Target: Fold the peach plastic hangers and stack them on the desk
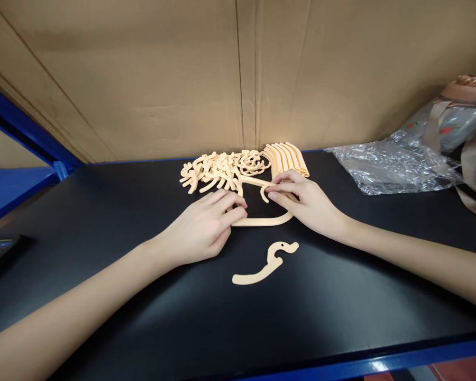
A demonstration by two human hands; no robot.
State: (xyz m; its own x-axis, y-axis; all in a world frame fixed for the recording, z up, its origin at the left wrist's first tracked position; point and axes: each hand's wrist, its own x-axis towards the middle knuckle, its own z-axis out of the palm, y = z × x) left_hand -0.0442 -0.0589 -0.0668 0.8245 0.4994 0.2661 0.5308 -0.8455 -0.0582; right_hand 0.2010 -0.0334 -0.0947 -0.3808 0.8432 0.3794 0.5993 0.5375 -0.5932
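A beige plastic hanger [262, 222] lies on the black tabletop between my hands, its long curved bar facing me. My left hand [206, 222] is closed at the hanger's left end, fingertips bent over it. On the right side, my right hand [301, 198] pinches the hanger near its top, where a small curved hook [264, 193] sticks out. The fingers hide part of the joints. Nearer to me, a loose curved beige piece [257, 275] with a hooked end and a small hole lies flat, apart from both hands.
Behind my hands sits a heap of loose curved pieces [218, 168], with a neat row of nested hanger parts [285, 159] to its right. Clear plastic film [392, 166] and a strapped bag [456, 114] lie at the right. Cardboard [162, 79] walls the back; a blue rail [365, 365] edges the front.
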